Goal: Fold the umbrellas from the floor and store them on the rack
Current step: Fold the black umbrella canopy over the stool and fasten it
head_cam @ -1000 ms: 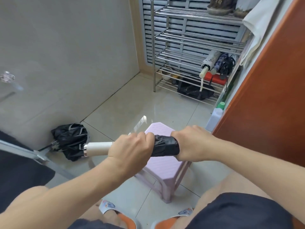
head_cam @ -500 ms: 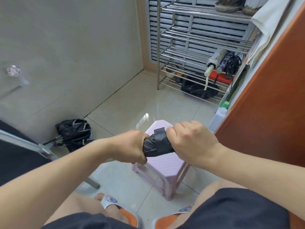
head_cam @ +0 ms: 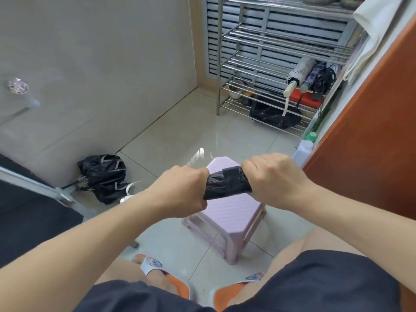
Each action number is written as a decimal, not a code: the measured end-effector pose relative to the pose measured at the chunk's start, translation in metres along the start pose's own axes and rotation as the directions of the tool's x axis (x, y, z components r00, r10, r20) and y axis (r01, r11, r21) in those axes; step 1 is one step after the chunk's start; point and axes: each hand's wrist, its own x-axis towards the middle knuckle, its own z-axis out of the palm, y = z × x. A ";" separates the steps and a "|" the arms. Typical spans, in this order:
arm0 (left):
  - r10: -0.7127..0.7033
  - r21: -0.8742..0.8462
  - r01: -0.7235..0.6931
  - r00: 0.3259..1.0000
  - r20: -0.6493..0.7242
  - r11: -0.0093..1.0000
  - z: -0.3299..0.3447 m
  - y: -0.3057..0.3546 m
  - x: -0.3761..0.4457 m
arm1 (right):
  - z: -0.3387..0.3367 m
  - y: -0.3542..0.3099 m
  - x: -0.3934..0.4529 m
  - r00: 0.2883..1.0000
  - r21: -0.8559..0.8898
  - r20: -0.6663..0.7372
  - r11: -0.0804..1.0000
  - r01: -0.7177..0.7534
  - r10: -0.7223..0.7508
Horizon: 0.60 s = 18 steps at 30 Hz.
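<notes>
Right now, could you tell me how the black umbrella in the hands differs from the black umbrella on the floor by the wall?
The held umbrella is rolled into a tight bundle with its strap across it; the floor umbrella lies loose and crumpled. The held umbrella is gripped at both ends by the left hand and right hand, above the pink stool; the floor umbrella lies untouched. Both have black fabric.

I can read no words, brand names or numbers anywhere here. My slippers (head_cam: 155,265) carry a blue printed design on their white straps, but it is too small and blurred to tell any letters.
</notes>
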 end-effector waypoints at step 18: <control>0.070 -0.295 0.007 0.966 0.250 0.955 -0.002 -0.005 -0.015 | -0.021 -0.009 -0.009 0.904 0.172 0.425 0.978 -0.119 0.036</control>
